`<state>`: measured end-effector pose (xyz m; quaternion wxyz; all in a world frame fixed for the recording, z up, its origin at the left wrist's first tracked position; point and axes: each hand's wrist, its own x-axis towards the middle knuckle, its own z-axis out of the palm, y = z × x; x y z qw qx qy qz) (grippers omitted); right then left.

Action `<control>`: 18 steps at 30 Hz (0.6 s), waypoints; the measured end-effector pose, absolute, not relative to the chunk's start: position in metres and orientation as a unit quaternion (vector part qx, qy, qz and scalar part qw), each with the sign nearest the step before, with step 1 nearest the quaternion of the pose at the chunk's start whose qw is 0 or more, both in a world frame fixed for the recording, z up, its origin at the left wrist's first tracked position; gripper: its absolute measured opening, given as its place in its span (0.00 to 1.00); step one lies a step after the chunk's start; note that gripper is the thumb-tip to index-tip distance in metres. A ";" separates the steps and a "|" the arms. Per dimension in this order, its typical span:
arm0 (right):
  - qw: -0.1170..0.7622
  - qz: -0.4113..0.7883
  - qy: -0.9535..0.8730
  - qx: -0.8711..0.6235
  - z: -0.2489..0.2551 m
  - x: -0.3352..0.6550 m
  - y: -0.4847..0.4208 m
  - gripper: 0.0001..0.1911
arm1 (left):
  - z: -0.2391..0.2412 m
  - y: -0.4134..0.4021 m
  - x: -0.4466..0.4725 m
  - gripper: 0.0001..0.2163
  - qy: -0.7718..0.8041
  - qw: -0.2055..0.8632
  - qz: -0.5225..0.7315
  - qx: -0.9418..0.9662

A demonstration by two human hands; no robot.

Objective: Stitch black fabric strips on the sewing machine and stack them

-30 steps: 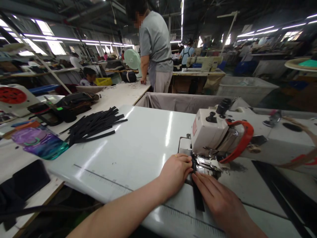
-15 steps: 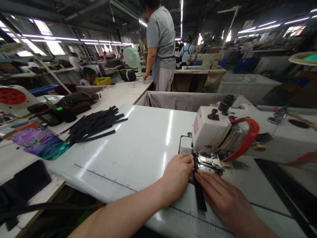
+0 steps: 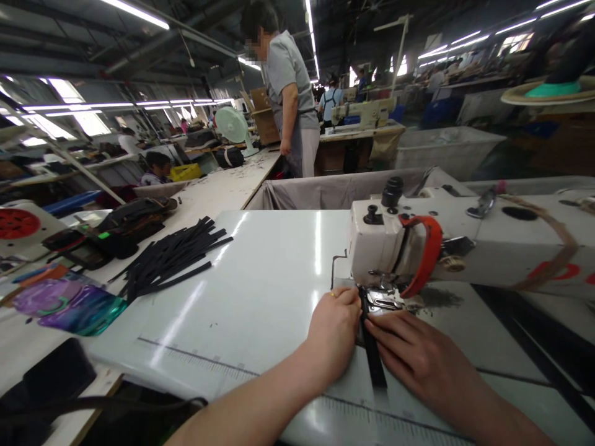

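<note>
A black fabric strip [image 3: 373, 362] lies on the sewing machine's white bed and runs under the head of the sewing machine [image 3: 374, 238]. My left hand [image 3: 335, 331] is closed, its curled fingertips pinching the strip's left edge close to the presser foot. Its thumb is hidden. On the other side, my right hand [image 3: 418, 350] rests with fingers stretched out and nearly flat, the tips touching the strip's right edge just below a shiny metal plate [image 3: 382, 300]. The strip's near end lies loose between my wrists. Where the needle meets the cloth cannot be made out.
A pile of black strips [image 3: 171, 257] lies at the table's left, beside a purple-teal pouch [image 3: 69, 303]. Longer black strips [image 3: 520, 334] lie right of my right hand. Behind the table hangs a cloth-lined bin [image 3: 320, 191]; a co-worker [image 3: 292, 93] stands beyond it.
My view has shifted slightly, so the machine sits further left in the picture. Both hands stay by the strip at the presser foot. The co-worker's arm has drawn back from the far table.
</note>
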<state>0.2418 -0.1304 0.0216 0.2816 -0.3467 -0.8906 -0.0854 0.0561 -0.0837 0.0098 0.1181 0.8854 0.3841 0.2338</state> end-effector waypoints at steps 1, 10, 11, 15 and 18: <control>0.285 -0.073 -0.890 -0.348 0.021 0.243 -0.130 0.15 | 0.011 -0.083 0.057 0.08 0.387 0.117 0.236 0.884; 0.315 0.079 -0.894 -0.309 0.028 0.248 -0.137 0.08 | 0.020 -0.084 0.060 0.11 0.406 0.131 0.256 0.867; 0.319 0.076 -0.892 -0.311 0.028 0.248 -0.136 0.09 | 0.021 -0.084 0.060 0.11 0.407 0.132 0.253 0.868; 0.314 0.053 -0.888 -0.332 0.025 0.249 -0.130 0.10 | 0.024 -0.084 0.060 0.11 0.404 0.133 0.246 0.871; 0.301 0.030 -0.887 -0.349 0.020 0.250 -0.126 0.10 | 0.024 -0.084 0.060 0.10 0.401 0.135 0.245 0.872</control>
